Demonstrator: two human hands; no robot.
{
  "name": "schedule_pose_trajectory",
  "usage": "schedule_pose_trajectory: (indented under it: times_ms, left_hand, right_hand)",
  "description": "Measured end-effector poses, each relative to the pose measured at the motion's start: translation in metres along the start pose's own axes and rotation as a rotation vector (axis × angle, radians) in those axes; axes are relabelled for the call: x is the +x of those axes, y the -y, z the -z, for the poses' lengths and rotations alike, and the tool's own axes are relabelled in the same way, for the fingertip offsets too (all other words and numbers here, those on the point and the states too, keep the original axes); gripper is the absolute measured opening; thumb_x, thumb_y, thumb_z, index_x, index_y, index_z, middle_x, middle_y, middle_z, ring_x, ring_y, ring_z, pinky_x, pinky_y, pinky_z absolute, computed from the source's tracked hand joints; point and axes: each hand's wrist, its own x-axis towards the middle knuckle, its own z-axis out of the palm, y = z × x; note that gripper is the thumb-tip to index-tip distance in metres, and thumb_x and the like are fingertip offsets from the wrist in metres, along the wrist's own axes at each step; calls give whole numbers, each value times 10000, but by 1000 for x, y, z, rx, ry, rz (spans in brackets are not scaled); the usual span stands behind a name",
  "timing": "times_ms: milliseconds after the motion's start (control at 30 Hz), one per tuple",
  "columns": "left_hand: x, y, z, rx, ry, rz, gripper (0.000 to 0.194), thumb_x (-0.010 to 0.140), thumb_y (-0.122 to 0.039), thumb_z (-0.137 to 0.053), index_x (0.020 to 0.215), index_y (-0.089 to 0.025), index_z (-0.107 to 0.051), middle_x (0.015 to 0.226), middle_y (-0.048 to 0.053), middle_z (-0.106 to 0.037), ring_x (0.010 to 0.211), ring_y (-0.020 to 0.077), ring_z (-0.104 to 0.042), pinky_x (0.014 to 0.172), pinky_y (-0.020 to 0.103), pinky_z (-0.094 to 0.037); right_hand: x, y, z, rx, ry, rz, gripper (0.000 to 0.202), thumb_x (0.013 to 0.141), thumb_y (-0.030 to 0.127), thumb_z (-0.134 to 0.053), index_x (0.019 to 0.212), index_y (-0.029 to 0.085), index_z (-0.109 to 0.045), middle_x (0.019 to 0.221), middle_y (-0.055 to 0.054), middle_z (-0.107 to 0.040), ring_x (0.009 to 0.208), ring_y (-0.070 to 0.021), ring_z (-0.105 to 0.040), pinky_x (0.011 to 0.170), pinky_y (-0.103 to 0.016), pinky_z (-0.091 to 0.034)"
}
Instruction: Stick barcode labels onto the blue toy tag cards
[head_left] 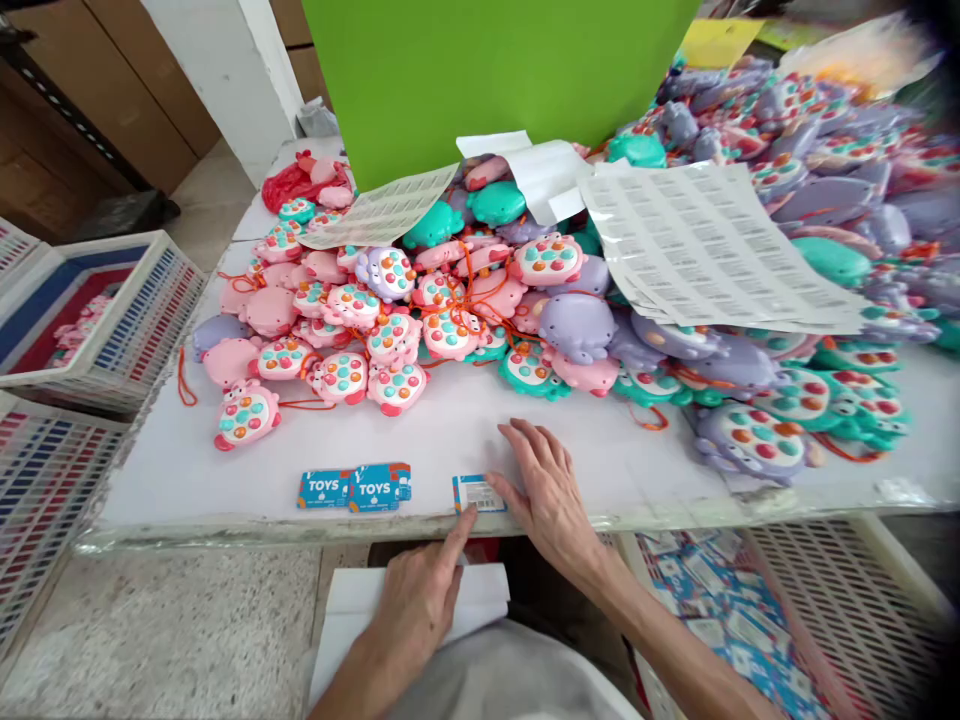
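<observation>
A small blue card (466,484) with a white printed label on it lies near the table's front edge. The index finger of my left hand (420,592) is stretched out to the card's lower edge, its other fingers loosely bent. From the right, the thumb of my right hand (551,500) touches the card's corner while the fingers spread flat over the table. To the left rest a pair of overlapping blue cards, a left card (319,489) and a right card (380,488), both printed "TOYS". Neither hand grips anything.
Behind lies a heap of pink animal-shaped toys (274,312), purple and green ones among them. Label sheets (697,240) rest on the heap, against a green panel (495,80). Below right, a plastic basket (832,580) stands beside many blue cards (739,610). White paper (341,610) is on my lap.
</observation>
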Motion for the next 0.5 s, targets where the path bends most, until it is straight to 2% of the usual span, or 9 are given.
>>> schedule_pose_trajectory:
  times_ms: [67,167,367,500]
  left_hand:
    - [0,0,-1,-10,1,6,666,851,-96,-420,1459,-237,-187,945,58,-711,843,258,-678,729,375,-538]
    - [-2,1,-2,-25,0,11,683,844,-89,-423,1462,-243,-177,1008,62,-702,892,261,-670,767,384,-529]
    - [-2,2,-3,-31,-22,11,713,816,-74,-436,1462,-244,-185,1073,59,-692,955,257,-660,822,375,-519]
    - [-1,2,-3,-32,-37,1,717,798,-63,-428,1461,-210,-198,1128,76,-673,995,272,-648,827,393,-525]
  right_hand:
    - [-10,-8,3,-24,6,27,486,893,404,-478,1308,162,-398,1331,-158,-447,1219,-319,-367,951,-491,-367]
    - [-19,-14,4,-60,-25,-13,430,911,365,-442,1294,171,-418,1329,-159,-451,1222,-319,-370,941,-505,-371]
    - [-11,-5,-3,-65,-35,-6,376,901,323,-469,1243,168,-485,1322,-169,-472,1220,-327,-394,919,-508,-401]
    - [-12,-4,3,-53,-2,84,339,914,280,-451,1231,177,-517,1352,-144,-480,1259,-273,-402,952,-448,-419]
